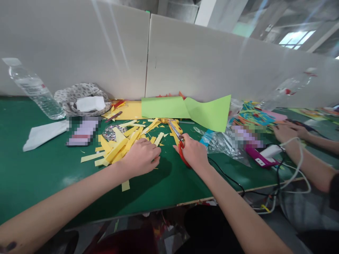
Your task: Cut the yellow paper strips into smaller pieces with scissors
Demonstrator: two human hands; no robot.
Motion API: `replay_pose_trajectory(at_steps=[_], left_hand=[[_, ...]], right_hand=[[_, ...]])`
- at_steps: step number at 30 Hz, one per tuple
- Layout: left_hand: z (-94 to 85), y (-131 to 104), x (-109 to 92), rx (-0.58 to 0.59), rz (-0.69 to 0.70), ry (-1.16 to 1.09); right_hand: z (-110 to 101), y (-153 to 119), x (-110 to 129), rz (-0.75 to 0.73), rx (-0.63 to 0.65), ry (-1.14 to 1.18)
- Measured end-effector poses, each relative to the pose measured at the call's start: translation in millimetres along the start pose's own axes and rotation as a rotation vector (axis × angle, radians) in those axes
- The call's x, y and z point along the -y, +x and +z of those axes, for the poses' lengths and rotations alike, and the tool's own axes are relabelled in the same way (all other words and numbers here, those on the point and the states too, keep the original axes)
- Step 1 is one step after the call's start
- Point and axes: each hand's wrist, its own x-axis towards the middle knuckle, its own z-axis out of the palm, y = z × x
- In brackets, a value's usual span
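My right hand [194, 151] is wrapped around the red handle of a pair of scissors [178, 131], whose metal blades point away and to the left. My left hand [144, 157] has curled fingers and rests at the right side of a loose heap of yellow paper strips [116, 150]. Whatever its fingers hold, if anything, is hidden. Small yellow scraps lie between the two hands. Just past the scissor blades is a yellow object [177, 126], partly covered. Behind it, light green paper sheets [165, 107] overlap a yellow-orange sheet [129, 110].
A water bottle [37, 90], a patterned cloth pouch [82, 93], white tissue [43, 134] and a phone [84, 132] are at left. Clear plastic [227, 148], a magenta power bank-like block [261, 158] and cables lie right. A co-worker's hands [287, 132] are far right. A white partition [185, 60] stands behind.
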Motion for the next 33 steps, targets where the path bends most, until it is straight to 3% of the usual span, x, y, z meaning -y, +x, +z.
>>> replay_pose_trajectory(at_steps=[7, 13, 18, 25, 33], left_hand=[[-0.8, -2, -3, -0.056, -0.013, -0.061], [-7.5, -19, 8, -0.094, -0.038, -0.088], [1.0, -39, 29, -0.289, -0.123, -0.187], [-2.3, -54, 54, -0.449, -0.324, -0.300], [-4.1, -49, 50, -0.363, -0.496, -0.703]], right_hand=[[3, 22, 0, 0.088, 0.119, -0.048], [3, 16, -3, 0.075, 0.046, -0.029], [4, 13, -2, 0.041, 0.037, -0.024], [4, 21, 6, 0.092, 0.103, -0.090], [9, 20, 8, 0.082, 0.041, -0.084]])
